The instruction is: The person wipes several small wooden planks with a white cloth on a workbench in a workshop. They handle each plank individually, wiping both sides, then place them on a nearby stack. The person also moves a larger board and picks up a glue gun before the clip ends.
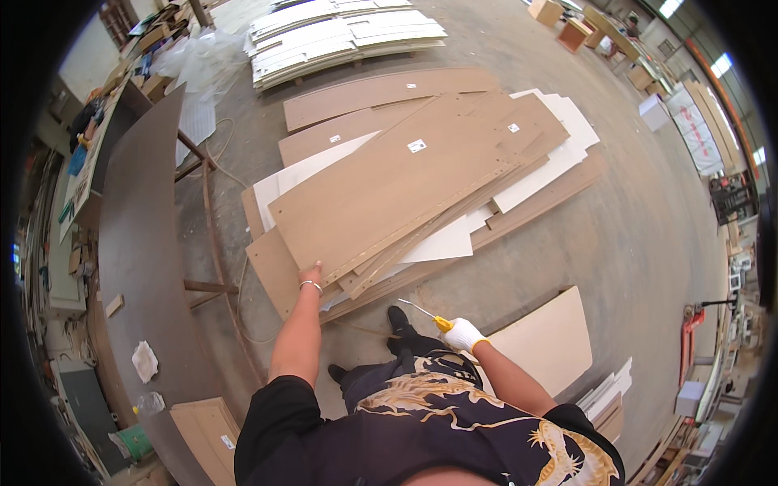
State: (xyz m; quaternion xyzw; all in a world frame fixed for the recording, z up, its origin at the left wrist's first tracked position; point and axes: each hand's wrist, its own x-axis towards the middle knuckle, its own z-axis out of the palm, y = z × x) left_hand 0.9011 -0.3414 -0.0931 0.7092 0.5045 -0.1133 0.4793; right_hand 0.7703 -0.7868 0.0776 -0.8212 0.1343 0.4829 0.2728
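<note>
My bare left hand (310,274), with a pale bracelet at the wrist, is at the near left corner of a long brown wooden board (389,178). It grips the board's edge, and most of its fingers are hidden. This board lies on top of a loose stack of brown and white panels, with a small white label on its face. My right hand (463,334) wears a white glove and is closed around a screwdriver (442,322) with a yellow handle. The screwdriver's thin metal shaft points up and left, apart from the boards.
A long dark worktable (138,235) runs along the left. White panels (340,40) are stacked at the back. A pale board (551,336) lies on the floor to my right. A cable loops over the floor near the table legs. A red pallet jack (691,332) stands far right.
</note>
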